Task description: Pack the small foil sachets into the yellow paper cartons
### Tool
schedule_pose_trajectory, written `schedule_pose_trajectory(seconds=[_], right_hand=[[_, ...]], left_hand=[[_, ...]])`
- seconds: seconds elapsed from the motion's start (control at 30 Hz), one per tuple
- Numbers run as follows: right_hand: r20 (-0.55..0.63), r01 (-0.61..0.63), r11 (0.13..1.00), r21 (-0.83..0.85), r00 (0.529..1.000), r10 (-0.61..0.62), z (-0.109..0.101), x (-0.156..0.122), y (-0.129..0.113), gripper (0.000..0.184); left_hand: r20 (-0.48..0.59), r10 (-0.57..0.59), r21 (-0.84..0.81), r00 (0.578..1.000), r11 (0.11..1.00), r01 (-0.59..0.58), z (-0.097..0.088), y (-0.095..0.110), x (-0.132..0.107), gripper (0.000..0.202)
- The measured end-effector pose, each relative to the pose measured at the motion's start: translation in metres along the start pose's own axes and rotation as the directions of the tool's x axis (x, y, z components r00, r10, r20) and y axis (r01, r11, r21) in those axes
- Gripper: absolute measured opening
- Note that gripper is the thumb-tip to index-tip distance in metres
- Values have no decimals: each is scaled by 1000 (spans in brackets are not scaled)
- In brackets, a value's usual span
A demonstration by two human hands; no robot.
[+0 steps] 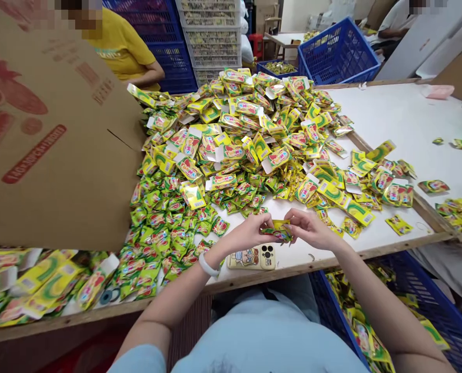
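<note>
Above the table's front edge, my left hand (256, 228) and my right hand (310, 228) meet around a small green-and-yellow packet (276, 231). Fingers of both hands are closed on it, one hand at each end; whether it is a single packet or more than one, I cannot tell. A phone in a cream case with cartoon figures (250, 258) lies just below my hands. To the left spreads a heap of small green packets (156, 223). Small yellow packets (293, 181) lie beyond my right hand.
Yellow-and-green cartons (234, 122) form a large pile behind my hands. A big cardboard box (59, 171) stands at left. Blue crates (337, 54) are behind the table, and another blue crate (343, 316) of packets sits below right. A person in a yellow shirt (127, 44) is across the table.
</note>
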State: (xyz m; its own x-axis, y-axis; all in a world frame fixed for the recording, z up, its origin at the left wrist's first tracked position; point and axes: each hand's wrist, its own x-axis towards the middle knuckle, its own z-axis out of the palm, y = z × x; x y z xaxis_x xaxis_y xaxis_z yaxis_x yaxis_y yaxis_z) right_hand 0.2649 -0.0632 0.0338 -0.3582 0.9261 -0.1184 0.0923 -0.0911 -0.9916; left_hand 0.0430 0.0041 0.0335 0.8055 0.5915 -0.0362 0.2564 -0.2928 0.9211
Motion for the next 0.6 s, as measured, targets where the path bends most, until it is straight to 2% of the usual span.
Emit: schedule_pose_trajectory(seconds=[0.1, 0.17, 0.23, 0.27, 0.3, 0.33, 0.37, 0.4, 0.43, 0.47, 0.5, 0.53, 0.57, 0.6], right_hand=[[-22, -35, 984, 172, 999, 39, 19, 3, 13, 47], [-58, -83, 979, 186, 994, 96, 30, 3, 26, 52], [-114, -101, 992, 77, 987, 110, 36, 3, 38, 43], [-150, -88, 996, -32, 985, 82, 36, 1, 43, 39], [-185, -61, 981, -182, 982, 27, 34, 0, 48, 35], [-216, -34, 931, -362, 975, -48, 30, -3, 53, 32], [-224, -20, 834, -551, 966, -125, 25, -5, 59, 27], [-196, -15, 699, -715, 964, -179, 20, -8, 65, 22], [-138, -11, 549, -836, 972, -190, 16, -11, 71, 19], [-68, 3, 415, -910, 985, -157, 13, -14, 77, 21], [-4, 27, 315, -949, 995, -97, 11, -17, 84, 26], [46, 54, 254, -966, 998, -37, 10, -20, 89, 33], [72, 70, 231, -970, 997, 0, 8, -22, 93, 39], [75, 70, 245, -967, 997, 9, 7, -25, 96, 42]], left_hand=[[-125, -25, -57, 992, 998, 18, 13, -9, -2, 42], [-138, -13, -26, 990, 1000, 10, 22, -13, -8, 51], [-110, -14, 68, 994, 997, 21, 25, -17, -16, 62], [-118, -19, 128, 993, 991, 34, 22, -19, -22, 65], [-164, -30, 197, 986, 978, 63, 15, -22, -27, 63], [-257, -53, 271, 965, 954, 125, 3, -26, -33, 58], [-388, -82, 341, 918, 913, 225, -13, -30, -39, 51], [-556, -116, 386, 823, 841, 379, -32, -36, -45, 44], [-720, -154, 375, 677, 735, 565, -52, -43, -49, 44], [-829, -183, 320, 529, 619, 717, -72, -51, -52, 49], [-879, -232, 248, 416, 521, 816, -91, -59, -53, 52], [-891, -296, 183, 344, 460, 869, -107, -66, -53, 56], [-886, -342, 148, 315, 434, 889, -120, -73, -52, 59], [-872, -379, 131, 311, 432, 892, -129, -79, -51, 61]])
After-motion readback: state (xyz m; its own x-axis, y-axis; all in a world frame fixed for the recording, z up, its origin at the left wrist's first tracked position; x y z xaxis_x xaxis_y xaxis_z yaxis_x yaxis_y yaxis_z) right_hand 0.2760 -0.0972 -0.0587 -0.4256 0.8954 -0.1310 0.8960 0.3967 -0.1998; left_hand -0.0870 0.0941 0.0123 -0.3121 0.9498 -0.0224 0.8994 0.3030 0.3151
